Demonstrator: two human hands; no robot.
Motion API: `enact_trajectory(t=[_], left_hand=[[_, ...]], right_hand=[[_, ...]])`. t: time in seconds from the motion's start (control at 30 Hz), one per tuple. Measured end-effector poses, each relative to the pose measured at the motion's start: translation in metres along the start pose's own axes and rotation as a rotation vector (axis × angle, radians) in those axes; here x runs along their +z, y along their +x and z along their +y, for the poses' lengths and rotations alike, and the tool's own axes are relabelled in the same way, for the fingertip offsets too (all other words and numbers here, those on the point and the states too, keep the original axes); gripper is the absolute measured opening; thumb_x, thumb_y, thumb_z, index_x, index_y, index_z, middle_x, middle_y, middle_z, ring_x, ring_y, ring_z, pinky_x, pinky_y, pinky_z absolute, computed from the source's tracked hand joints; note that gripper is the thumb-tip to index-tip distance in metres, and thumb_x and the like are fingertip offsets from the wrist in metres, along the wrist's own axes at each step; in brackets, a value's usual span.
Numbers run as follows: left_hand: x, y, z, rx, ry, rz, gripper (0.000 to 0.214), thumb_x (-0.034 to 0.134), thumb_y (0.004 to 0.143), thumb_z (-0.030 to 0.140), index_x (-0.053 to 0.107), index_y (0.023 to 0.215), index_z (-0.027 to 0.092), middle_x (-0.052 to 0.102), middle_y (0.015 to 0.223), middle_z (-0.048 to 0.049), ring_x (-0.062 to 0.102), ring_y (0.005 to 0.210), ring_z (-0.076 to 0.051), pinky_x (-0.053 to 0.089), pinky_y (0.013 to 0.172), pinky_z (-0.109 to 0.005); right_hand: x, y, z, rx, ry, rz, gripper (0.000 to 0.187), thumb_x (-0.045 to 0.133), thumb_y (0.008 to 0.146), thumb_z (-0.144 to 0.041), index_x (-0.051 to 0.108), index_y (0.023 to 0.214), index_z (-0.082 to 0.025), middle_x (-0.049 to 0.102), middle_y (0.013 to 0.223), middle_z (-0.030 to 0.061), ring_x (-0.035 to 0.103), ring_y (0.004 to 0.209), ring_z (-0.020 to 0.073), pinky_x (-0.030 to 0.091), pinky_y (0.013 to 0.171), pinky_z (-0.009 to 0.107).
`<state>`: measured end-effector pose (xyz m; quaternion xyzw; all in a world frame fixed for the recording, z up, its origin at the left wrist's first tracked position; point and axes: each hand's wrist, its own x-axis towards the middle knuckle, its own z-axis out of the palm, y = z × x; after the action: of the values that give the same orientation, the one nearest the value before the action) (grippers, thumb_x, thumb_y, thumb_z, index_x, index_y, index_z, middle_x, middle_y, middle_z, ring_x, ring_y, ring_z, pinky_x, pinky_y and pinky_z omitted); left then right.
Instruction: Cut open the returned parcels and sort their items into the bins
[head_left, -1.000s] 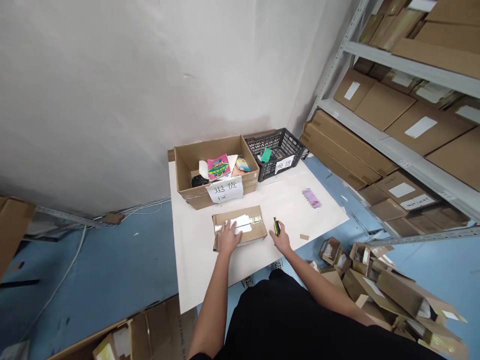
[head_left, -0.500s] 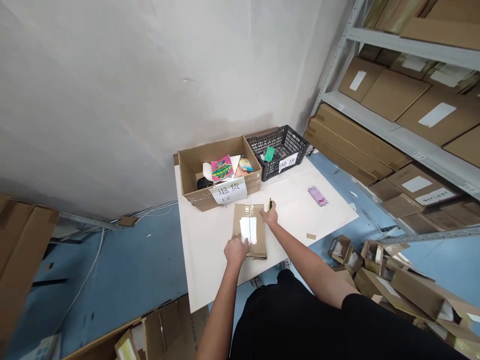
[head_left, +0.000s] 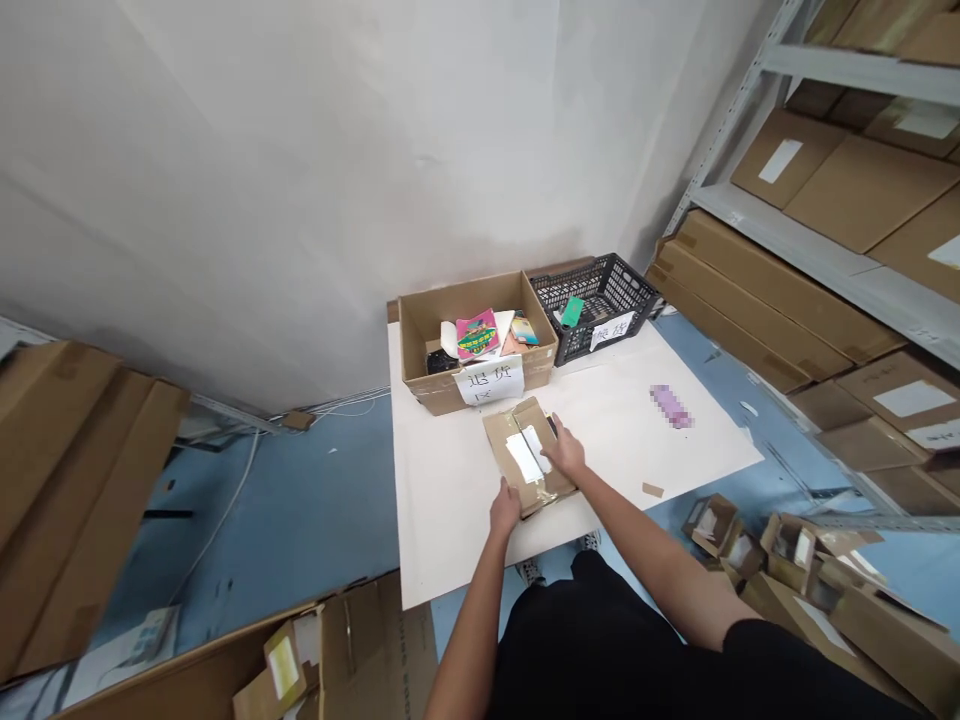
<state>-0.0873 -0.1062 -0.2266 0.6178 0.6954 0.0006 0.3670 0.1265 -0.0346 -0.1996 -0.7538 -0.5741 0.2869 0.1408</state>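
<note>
A flat, taped cardboard box (head_left: 499, 430) lies turned at an angle on the white table (head_left: 439, 500), with white labels (head_left: 525, 455) on its top. My left hand (head_left: 505, 507) is closed at the box's near left corner, thumb along its edge. Over the right side of the box is my right hand (head_left: 566, 452), closed around a utility knife (head_left: 553, 426). Only the knife's dark end shows above the fingers; its blade cannot be made out. The fingers of my right hand reach the edge of a label.
Behind the box stand an open carton (head_left: 427, 392) of booklets with a handwritten sign and a black plastic crate (head_left: 577, 347). A blurred purple item (head_left: 670, 406) and a cardboard scrap (head_left: 652, 490) lie on the right. Shelves (head_left: 832, 240) hold cartons; opened boxes (head_left: 787, 560) cover the floor.
The box has turned on the table, its far end swinging left. My left hand has moved from the box's top to its near left corner, and my right hand has come nearer with the knife.
</note>
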Motion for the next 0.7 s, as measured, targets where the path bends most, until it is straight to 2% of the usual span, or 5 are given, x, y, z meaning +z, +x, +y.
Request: enact_trajectory(t=[0.1,0.23,0.4,0.53,0.7], left_hand=[[-0.011,-0.007,0.006,-0.062,-0.11,-0.048,0.079,0.045,0.1,0.035,0.016,0.17,0.014,0.071,0.14,-0.0129,0.07,0.125,-0.024,0.055,0.102,-0.036],[-0.051,0.003,0.015,0.292,0.246,0.054,0.098,0.068,0.084,0.023,0.02,0.17,0.026,0.03,0.174,-0.0132,0.037,0.156,-0.032,0.043,0.119,-0.044],[-0.08,0.049,0.035,0.679,0.561,-0.109,0.112,0.085,0.066,0.021,0.035,0.165,0.031,0.009,0.18,-0.0091,0.003,0.165,-0.038,0.02,0.13,-0.056],[-0.063,0.064,0.037,0.654,0.505,-0.029,0.113,0.091,0.063,0.033,0.04,0.164,0.032,0.019,0.178,-0.0108,0.012,0.164,-0.037,0.019,0.131,-0.052],[-0.025,0.027,0.042,0.301,0.449,0.187,0.104,0.082,0.078,0.058,0.038,0.165,0.024,0.027,0.174,-0.0195,0.022,0.16,-0.045,0.03,0.123,-0.058]], right_hand=[[-0.03,0.027,0.002,-0.075,-0.017,0.047,0.096,0.081,0.086,-0.038,0.03,0.167,-0.027,0.065,0.14,0.0146,0.07,0.115,0.0332,0.051,0.096,0.038],[-0.056,0.017,0.032,0.01,0.031,0.232,0.079,0.065,0.098,-0.046,0.031,0.165,-0.021,0.066,0.141,0.0168,0.068,0.121,0.0338,0.05,0.1,0.04],[-0.022,-0.054,0.065,0.184,0.079,0.173,0.084,0.069,0.093,-0.051,0.033,0.161,-0.019,0.072,0.129,0.0175,0.072,0.116,0.0365,0.054,0.094,0.042],[0.014,-0.064,0.069,0.159,0.23,0.199,0.08,0.069,0.091,-0.046,0.034,0.16,-0.025,0.075,0.118,0.0101,0.076,0.102,0.0323,0.058,0.087,0.042],[-0.011,0.003,0.034,0.119,0.283,0.163,0.081,0.071,0.087,-0.037,0.036,0.158,-0.02,0.076,0.109,0.0065,0.074,0.096,0.0267,0.057,0.087,0.036]])
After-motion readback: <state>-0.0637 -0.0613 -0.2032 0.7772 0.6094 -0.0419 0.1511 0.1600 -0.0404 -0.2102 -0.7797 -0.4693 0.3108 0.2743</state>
